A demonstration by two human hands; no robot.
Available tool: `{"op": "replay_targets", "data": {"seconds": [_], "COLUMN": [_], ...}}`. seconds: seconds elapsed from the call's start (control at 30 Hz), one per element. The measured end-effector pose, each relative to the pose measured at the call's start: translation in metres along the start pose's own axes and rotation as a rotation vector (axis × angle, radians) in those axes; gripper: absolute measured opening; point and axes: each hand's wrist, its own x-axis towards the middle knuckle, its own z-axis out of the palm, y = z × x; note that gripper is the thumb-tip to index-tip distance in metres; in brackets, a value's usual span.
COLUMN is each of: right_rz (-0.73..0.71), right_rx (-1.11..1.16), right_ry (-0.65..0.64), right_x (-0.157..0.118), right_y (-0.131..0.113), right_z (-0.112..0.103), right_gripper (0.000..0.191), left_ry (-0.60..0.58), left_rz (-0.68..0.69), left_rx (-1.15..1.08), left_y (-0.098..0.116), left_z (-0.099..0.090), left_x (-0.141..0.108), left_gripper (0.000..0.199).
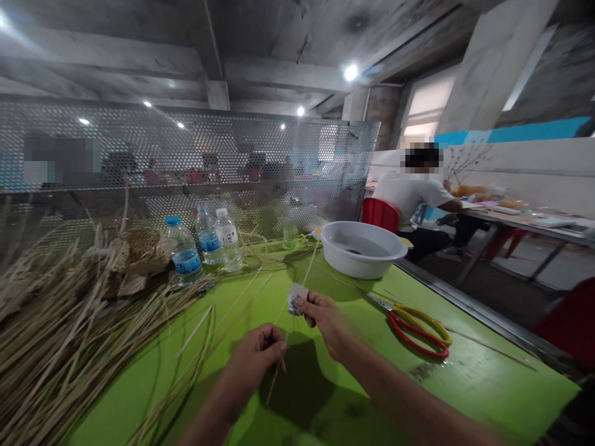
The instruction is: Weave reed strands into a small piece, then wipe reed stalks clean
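My left hand (260, 356) is closed, its thumb and forefinger pinching a thin pale strip (310, 265) that slants up and away over the green table (346, 387). Just above and to the right, my right hand (320, 313) is closed on a small white piece with dark print (296, 298), which lies against the same strip. The strip's lower end shows below my left hand. Scissors with red and yellow handles (413, 328) lie to the right of my right hand.
Long dried strips (60, 334) are piled at the left near a woven piece (142, 251). Bottles (186, 257) stand at the back left, a white basin (365, 251) at the back right. A mesh panel (232, 161) stands behind; a person (404, 195) sits beyond.
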Motion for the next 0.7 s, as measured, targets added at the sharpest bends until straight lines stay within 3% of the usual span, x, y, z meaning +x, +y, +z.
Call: {"op": "replay_targets", "data": {"seconds": [0.07, 0.23, 0.4, 0.57, 0.7], "right_rz": [-0.01, 0.074, -0.012, 0.078, 0.017], "right_rx": [0.0, -0.032, -0.027, -0.057, -0.064], "right_ry": [0.004, -0.154, 0.026, -0.153, -0.012], "right_x": [-0.0003, -0.0027, 0.0031, 0.0005, 0.0025], "right_y": [0.0017, 0.0075, 0.0037, 0.0061, 0.0057], "right_z": [0.0001, 0.0035, -0.0025, 0.0018, 0.0002], "right_gripper": [0.03, 0.033, 0.031, 0.034, 0.033], "left_ry": [0.002, 0.049, 0.024, 0.06, 0.047], "left_rz": [-0.01, -0.024, -0.038, -0.027, -0.024], "left_rx": [-0.007, 0.001, -0.032, -0.018, -0.035], "left_y": [0.0013, 0.0033, 0.0035, 0.0016, -0.0007], "left_z": [0.0005, 0.0008, 0.0039, 0.0022, 0.002], "left_x": [-0.0009, -0.0023, -0.0035, -0.0015, -0.0006], "left_gripper": [0.028, 0.029, 0.026, 0.024, 0.024]}}
